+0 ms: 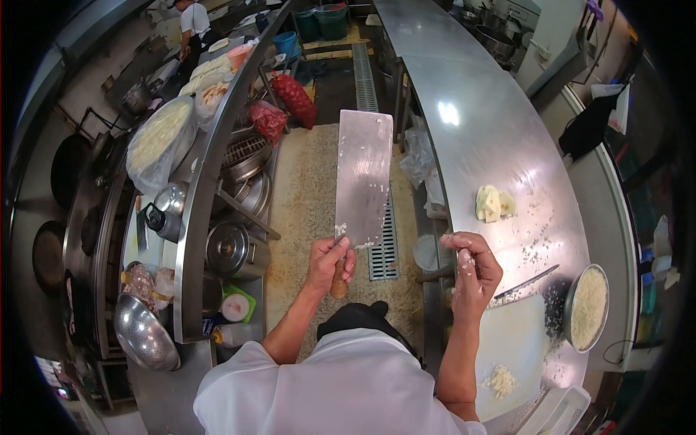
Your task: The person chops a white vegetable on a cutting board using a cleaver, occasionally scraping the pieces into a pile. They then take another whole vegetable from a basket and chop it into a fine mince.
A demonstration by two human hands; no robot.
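My left hand (330, 267) is closed round the wooden handle of a large cleaver (365, 177). The broad blade points away from me over the aisle, with white bits stuck to its face and edges. My right hand (473, 274) is raised beside the steel counter, its fingers loosely bent and apart, white crumbs on the fingertips. Nothing held shows in it. Beyond it lie pale peeled chunks (494, 204). Nearer to me on the right is a white cutting board (516, 348) with a small heap of chopped white pieces (500, 381).
A steel bowl of chopped white food (587, 308) stands on the right counter (464, 94), near a dark thin knife (528, 281). A white plastic basket (557, 413) sits at the near edge. Pots and a colander (146, 332) are leftward. Another person (194, 32) stands far left.
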